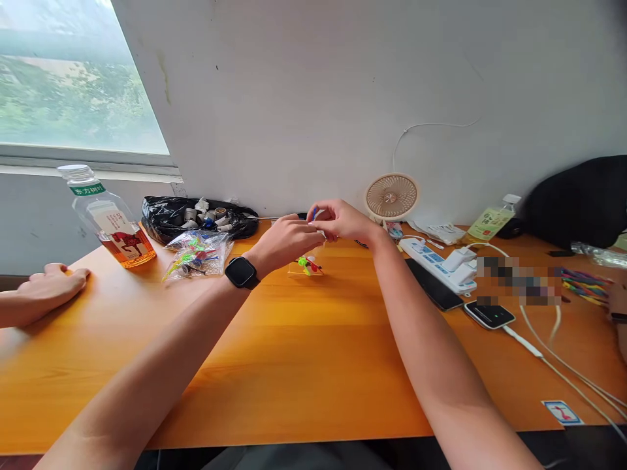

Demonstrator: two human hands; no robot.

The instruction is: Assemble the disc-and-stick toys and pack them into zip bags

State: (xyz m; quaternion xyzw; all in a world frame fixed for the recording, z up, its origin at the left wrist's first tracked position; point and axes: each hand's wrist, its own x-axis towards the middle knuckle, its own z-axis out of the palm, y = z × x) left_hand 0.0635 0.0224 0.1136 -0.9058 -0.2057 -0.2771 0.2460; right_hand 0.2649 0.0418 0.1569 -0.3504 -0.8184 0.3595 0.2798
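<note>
My left hand (284, 238), with a black watch (241, 272) on its wrist, and my right hand (341, 220) meet above the far middle of the orange table (304, 365). Both pinch a small pale piece between their fingertips; it is too small to name. Just below them a clear plastic bag with small green and red parts (307, 265) lies on the table. A second clear bag of colourful small parts (196, 253) lies to the left of my left hand.
A drink bottle (110, 222) stands at the far left beside a black bag of small parts (196, 219). Another person's hand (51, 284) rests at the left edge. A small fan (391, 196), power strip (438, 261), two phones (488, 314), cables and a black bag (580, 199) fill the right.
</note>
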